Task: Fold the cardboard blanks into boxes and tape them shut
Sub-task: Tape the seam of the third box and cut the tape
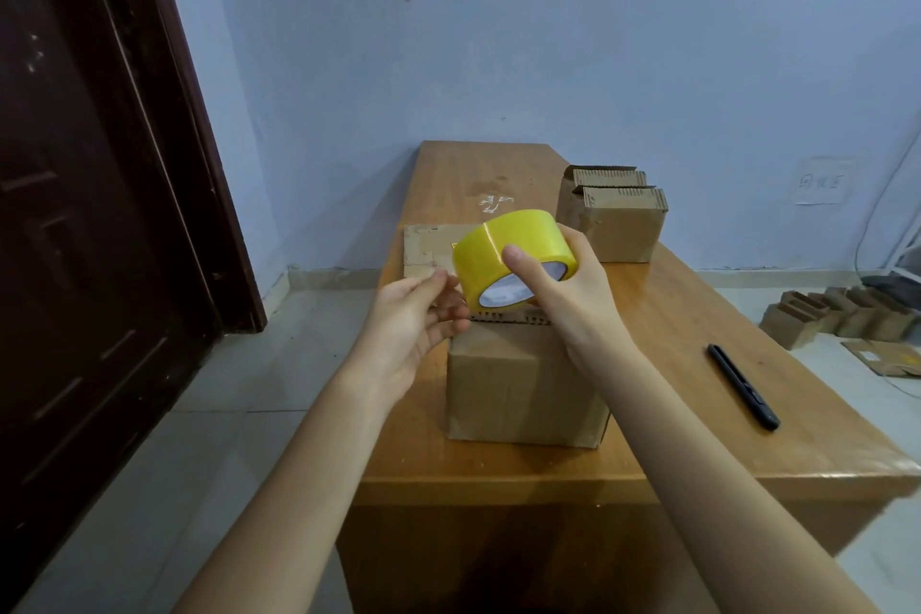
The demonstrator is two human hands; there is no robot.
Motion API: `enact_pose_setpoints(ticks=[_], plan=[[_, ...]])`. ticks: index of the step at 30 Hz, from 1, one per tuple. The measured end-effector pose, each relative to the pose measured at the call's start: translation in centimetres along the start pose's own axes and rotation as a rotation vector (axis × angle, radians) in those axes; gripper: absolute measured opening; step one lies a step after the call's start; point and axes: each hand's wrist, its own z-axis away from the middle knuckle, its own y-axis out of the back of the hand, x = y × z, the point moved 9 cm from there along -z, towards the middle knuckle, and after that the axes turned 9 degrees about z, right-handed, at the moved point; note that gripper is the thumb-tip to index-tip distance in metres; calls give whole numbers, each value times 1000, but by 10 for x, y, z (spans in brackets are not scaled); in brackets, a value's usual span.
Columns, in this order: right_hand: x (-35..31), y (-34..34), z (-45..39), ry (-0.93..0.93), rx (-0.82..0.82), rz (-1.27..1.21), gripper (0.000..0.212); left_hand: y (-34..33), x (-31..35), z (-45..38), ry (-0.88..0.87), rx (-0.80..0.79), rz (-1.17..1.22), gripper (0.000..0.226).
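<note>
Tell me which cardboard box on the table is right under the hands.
The near cardboard box, directly below the yellow tape roll held by the right hand. The other boxes stand farther back at the table's right edge, away from both hands.

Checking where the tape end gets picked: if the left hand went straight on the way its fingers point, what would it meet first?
Most likely the yellow tape roll, held up by the right hand. The left hand's fingertips already sit at its left edge, though depth is unclear.
</note>
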Motion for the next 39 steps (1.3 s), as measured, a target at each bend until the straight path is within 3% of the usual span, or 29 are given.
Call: enact_pose_setpoints(ticks=[3, 7, 9, 13, 17, 25, 31, 39], plan=[[-2, -3, 1, 41, -55, 44, 74, 1, -2, -1, -5, 21, -16, 26], [1, -1, 0, 70, -55, 58, 26, 8, -5, -3, 37, 21, 22, 26], [0, 4, 0, 89, 1, 26, 12, 9, -6, -3, 52, -5, -23, 23], [2, 9, -3, 66, 24, -98, 24, 4, -2, -2, 77, -34, -120, 28], [0, 2, -5, 114, -34, -23, 29, 4, 1, -7, 97, 37, -217, 35], [-5, -7, -3, 159, -94, 44, 18, 17, 1, -13, -51, 45, -552, 44], [-6, -8, -1, 144, -101, 52, 29, 14, 28, -14, -246, 18, -908, 49], [-2, -3, -3, 96, -43, -30, 27, -2, 55, -11, -347, 32, -1077, 39]])
